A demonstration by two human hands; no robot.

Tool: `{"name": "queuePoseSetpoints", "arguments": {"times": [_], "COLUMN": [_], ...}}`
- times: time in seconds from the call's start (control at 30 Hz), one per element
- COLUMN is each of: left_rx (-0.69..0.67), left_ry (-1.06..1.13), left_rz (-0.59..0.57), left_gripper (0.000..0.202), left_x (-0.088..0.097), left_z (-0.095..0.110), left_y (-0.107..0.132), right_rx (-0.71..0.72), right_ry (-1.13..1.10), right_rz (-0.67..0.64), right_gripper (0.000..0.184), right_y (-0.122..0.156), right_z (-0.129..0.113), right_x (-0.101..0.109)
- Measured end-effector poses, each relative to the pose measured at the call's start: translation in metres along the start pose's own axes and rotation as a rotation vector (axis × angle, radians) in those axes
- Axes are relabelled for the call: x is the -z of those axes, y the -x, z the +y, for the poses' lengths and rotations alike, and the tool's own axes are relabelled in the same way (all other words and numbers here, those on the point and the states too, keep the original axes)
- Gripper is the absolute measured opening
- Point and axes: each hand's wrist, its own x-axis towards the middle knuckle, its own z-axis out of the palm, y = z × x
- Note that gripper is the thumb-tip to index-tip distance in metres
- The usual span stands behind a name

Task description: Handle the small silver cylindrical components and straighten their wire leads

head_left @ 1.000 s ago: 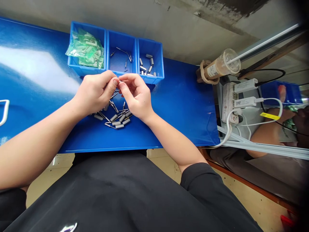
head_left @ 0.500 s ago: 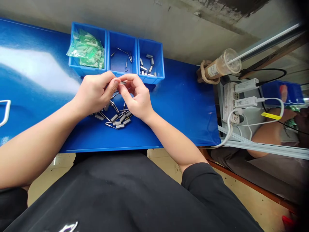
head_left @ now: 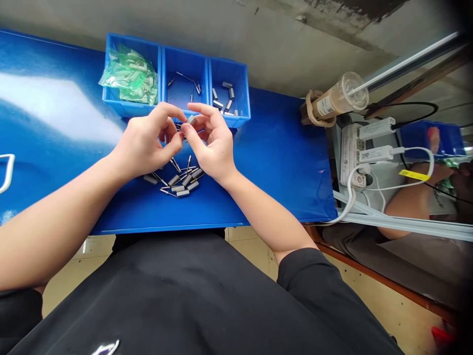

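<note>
My right hand [head_left: 212, 145] pinches a short grey hex metal piece [head_left: 191, 120] between thumb and fingers, one end tilted up. Against its left side, my left hand [head_left: 150, 138] curls with thumb and index fingertips close to the piece; what lies between them is hidden. Under and in front of both hands lies a loose pile of similar hex pieces [head_left: 183, 194] and thin rivet-like metal pins [head_left: 175, 165]. Part of that pile is covered by the hands.
Behind my hands stand three joined blue bins: one with green plastic packets [head_left: 135, 74], one with pins [head_left: 185, 76], one with hex pieces [head_left: 231, 93]. At right are a drink cup [head_left: 338, 98], a power strip [head_left: 353, 153] with cables, and another person's arm [head_left: 410, 192].
My fingers have shifted and loosened around the hex piece, which now shows more and points upward. My right index finger has lifted away from the left hand. The pile looks the same.
</note>
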Motion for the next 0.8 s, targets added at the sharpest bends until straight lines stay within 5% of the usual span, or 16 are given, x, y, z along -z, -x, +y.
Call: {"name": "queuePoseSetpoints", "arguments": {"times": [0.23,0.57,0.8], "left_rx": [-0.017,0.113,0.081], "left_ry": [-0.039,-0.096,-0.022], "left_rz": [0.036,0.018,0.012], "left_gripper": [0.020,0.043,0.029], "left_x": [-0.0015,-0.0012,0.0006], "left_z": [-0.0008,-0.0044,0.0001], "left_y": [-0.0003,0.0011,0.0005], "right_rx": [-0.031,-0.001,-0.032], "right_ry": [-0.023,-0.019,-0.052], "right_rz": [0.004,-0.037,-0.033], "right_gripper": [0.054,0.058,0.059], "right_y": [-0.0020,0.0025,0.0010], "right_z": [0.0042,-0.0013,0.0006], "right_x": [-0.0016,-0.0041,-0.0040]}}
